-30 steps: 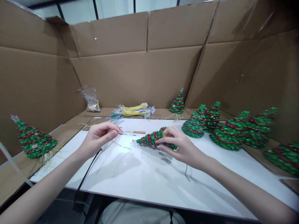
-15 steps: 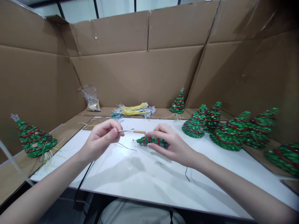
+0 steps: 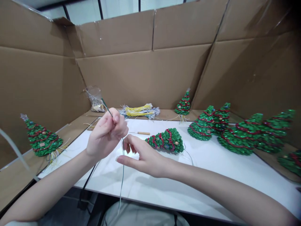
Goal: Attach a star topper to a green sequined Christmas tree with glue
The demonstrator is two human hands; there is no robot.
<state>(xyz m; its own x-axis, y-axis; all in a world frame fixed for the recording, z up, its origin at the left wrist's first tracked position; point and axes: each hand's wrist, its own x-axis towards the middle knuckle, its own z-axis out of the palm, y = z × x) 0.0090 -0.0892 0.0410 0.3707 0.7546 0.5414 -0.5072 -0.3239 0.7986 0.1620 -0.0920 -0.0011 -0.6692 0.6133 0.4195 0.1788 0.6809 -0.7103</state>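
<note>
My left hand (image 3: pixel 108 131) is closed on a thin green wire (image 3: pixel 122 175), raised over the white board. One end sticks up above the fist; the rest hangs down past the table edge toward my lap. Beside the hanging wire is my right hand (image 3: pixel 143 157), its thumb and fingers apart with nothing visible in them. Just beyond the right hand a small green Christmas tree with red garland (image 3: pixel 168 140) lies on its side, its tip hidden behind the fingers. A thin wire (image 3: pixel 190 154) curves out by its base. Behind lies a wooden-handled tool (image 3: pixel 143 133).
Bundled yellow, white and green wires (image 3: pixel 138 110) lie at the back, near a clear plastic bag (image 3: pixel 95 99). A decorated tree (image 3: pixel 43 138) stands left, another (image 3: pixel 183 103) at the back, and several more (image 3: pixel 243 133) at right. Cardboard walls (image 3: pixel 131 72) enclose the table.
My right hand has let go of the lying tree and moved left to the wire. My left hand has risen and turned with the wire, which now hangs down.
</note>
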